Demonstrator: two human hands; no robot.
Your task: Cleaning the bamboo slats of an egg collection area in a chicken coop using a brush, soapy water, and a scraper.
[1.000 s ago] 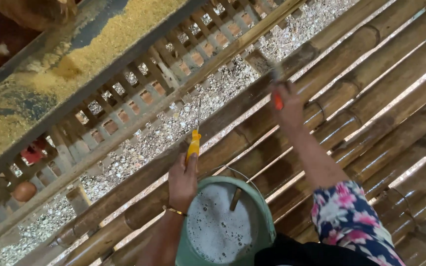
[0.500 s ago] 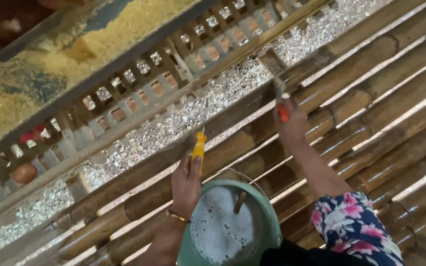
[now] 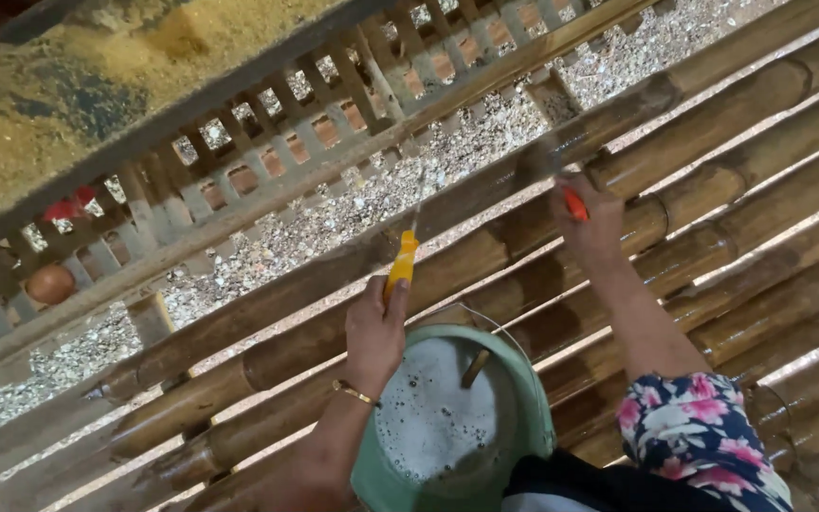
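My left hand (image 3: 374,332) grips a tool with a yellow handle (image 3: 401,264); its thin blade points up into the feed trough (image 3: 267,251), which is strewn with pale crushed bits. My right hand (image 3: 588,220) holds a tool with an orange handle (image 3: 574,203), its blurred blade reaching toward the trough's right part. Just below my left hand sits a green bucket (image 3: 528,398) of whitish powder with a stick in it. A gold bracelet (image 3: 353,391) circles my left wrist. A floral sleeve (image 3: 694,446) covers my right upper arm.
Thick bamboo poles (image 3: 713,190) with gaps between them form the floor under me. A slatted wooden cage front (image 3: 239,142) runs behind the trough. A brown egg (image 3: 49,283) and a red chicken comb (image 3: 68,207) show at the left behind the slats.
The view has shifted a little. My left hand with the yellow-handled tool keeps its place above the bucket, and my right hand has moved slightly along the trough edge.
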